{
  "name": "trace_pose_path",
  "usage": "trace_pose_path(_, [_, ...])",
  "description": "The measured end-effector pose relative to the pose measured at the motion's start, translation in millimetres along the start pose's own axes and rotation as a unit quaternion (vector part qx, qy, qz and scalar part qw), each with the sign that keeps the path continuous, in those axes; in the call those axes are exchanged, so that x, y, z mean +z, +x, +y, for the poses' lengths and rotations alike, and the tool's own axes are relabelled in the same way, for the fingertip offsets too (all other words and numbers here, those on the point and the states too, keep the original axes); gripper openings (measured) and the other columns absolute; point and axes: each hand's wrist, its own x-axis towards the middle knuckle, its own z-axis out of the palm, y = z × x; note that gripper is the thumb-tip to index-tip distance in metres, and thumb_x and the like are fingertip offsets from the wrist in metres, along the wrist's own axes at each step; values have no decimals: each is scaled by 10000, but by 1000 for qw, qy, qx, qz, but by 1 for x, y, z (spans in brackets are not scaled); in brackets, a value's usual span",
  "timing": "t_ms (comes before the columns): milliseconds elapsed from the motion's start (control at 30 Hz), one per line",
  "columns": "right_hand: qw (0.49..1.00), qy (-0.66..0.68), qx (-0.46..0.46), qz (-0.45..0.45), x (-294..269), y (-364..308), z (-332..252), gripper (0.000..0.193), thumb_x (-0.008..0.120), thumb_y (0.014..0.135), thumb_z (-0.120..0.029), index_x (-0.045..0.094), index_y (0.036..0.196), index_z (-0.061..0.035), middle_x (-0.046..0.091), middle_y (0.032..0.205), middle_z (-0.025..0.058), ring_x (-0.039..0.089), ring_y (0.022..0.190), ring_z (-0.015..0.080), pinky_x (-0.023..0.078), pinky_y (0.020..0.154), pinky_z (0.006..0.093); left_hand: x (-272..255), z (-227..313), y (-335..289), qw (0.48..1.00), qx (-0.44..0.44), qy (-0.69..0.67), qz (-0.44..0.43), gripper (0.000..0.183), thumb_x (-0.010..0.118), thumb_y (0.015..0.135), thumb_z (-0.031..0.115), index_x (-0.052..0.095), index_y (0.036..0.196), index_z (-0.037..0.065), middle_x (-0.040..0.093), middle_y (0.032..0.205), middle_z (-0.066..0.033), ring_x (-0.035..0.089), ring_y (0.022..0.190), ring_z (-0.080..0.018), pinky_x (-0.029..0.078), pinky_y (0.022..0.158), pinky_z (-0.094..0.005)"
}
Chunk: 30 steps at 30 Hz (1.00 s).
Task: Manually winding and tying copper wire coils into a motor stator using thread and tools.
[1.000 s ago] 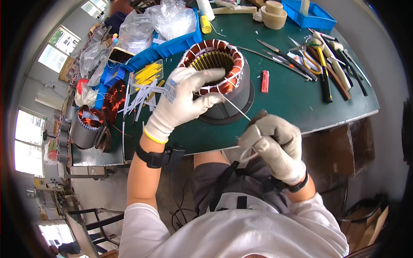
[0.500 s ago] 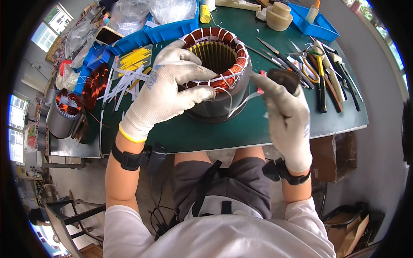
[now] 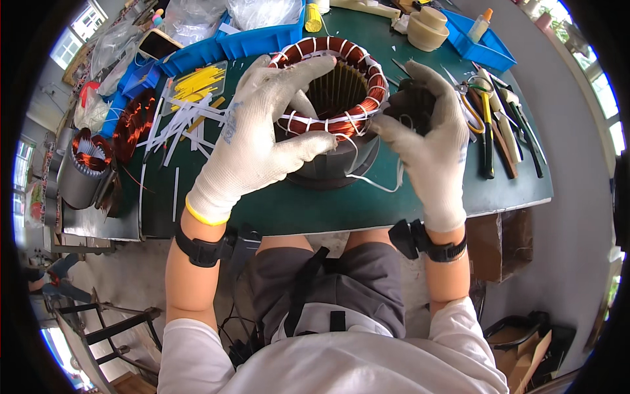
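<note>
A motor stator point(image 3: 308, 125) with red-brown copper windings, tied round with white cord, stands upright on the green bench. My left hand point(image 3: 262, 111), in a pale knit glove, grips its near left side. The thumb presses the front of the winding; the index finger reaches over the opening. A loose white cord point(image 3: 374, 186) hangs from the front of the ring and loops up to my right hand point(image 3: 436, 138). That gloved hand is curled beside the stator's right side, its thumb at the winding. A dark area inside its curl is unclear.
White strips point(image 3: 190, 125) and yellow strips point(image 3: 197, 83) lie to the left, near another stator point(image 3: 85, 171). Blue bins point(image 3: 259, 44) stand behind. Scissors point(image 3: 474, 111), a yellow-handled tool point(image 3: 488, 131) and several other tools lie at right. A beige pot point(image 3: 426, 29) stands at the back.
My right hand has moved up and inward to the stator's right side. My left index finger has lifted over the opening. The cord now sags in a lower loop.
</note>
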Motion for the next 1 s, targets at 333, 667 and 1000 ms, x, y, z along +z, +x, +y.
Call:
trace_pose_path(333, [991,-10,29,131,13,-19,7,518,806,792,-106,607,1253,24,681,1005,96,648,908,144,527,841,282,9,8,2,999,-14,-24,25,820,826,700,172,481,1434,54,683,760,-18,602,954,-224,256,1146,-485])
trace_pose_path(667, [985,157,-53,50,46,-66,-1,745,585,852,33,276,1529,40,397,1515,226,353,1440,333,314,1160,425,26,16,-3,996,-12,20,92,894,842,685,156,426,1461,0,648,795,18,564,906,-203,234,1139,-499])
trace_pose_path(1000, [889,-338,-297,-87,3,8,-22,182,719,789,-188,773,959,-225,651,1139,96,517,1222,363,334,1045,547,29,13,-7,996,-16,20,89,938,801,677,101,360,1494,-27,613,813,2,532,899,-198,241,1120,-501])
